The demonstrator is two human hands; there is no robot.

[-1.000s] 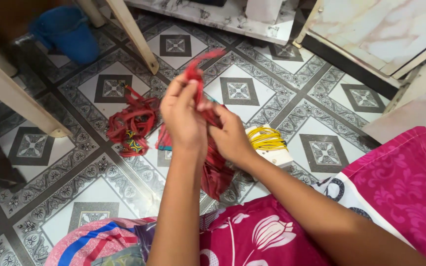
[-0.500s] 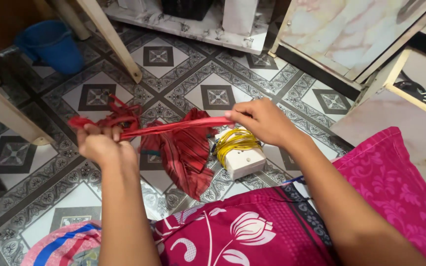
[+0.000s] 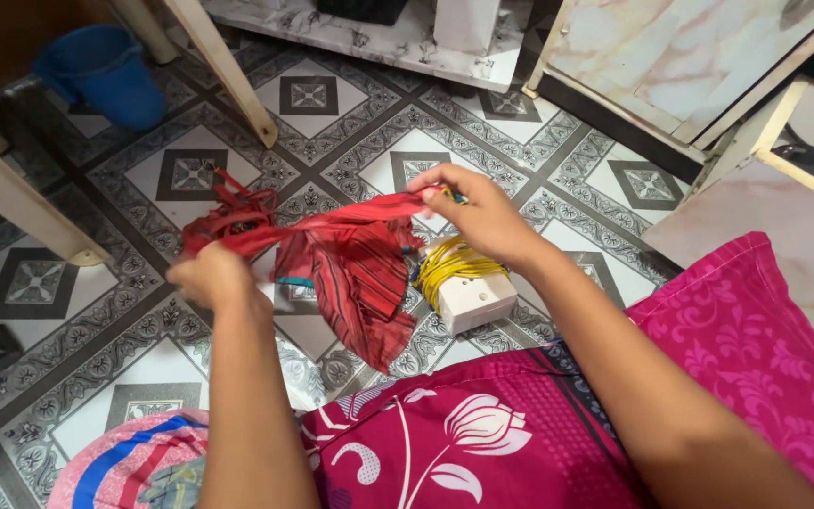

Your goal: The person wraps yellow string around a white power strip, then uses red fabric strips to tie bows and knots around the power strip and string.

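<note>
My left hand [image 3: 211,275] and my right hand [image 3: 482,209] each grip one end of a red striped cloth [image 3: 355,273], which is stretched between them above the tiled floor. Its loose middle part hangs down toward my lap. A second bunched red cloth [image 3: 226,219] lies on the floor just beyond my left hand. Below my right hand sits a white box [image 3: 476,300] with a coil of yellow cord [image 3: 445,266] on it.
A blue bucket [image 3: 105,75] stands at the back left by wooden furniture legs [image 3: 223,71]. A marble-patterned cabinet [image 3: 690,57] is at the back right. Pink floral fabric [image 3: 558,434] covers my lap, and a striped pink bundle [image 3: 124,467] lies at the lower left.
My hands went from close together and raised to wide apart, pulling the red cloth taut. Since half a second ago the stretched cloth has opened out a little.
</note>
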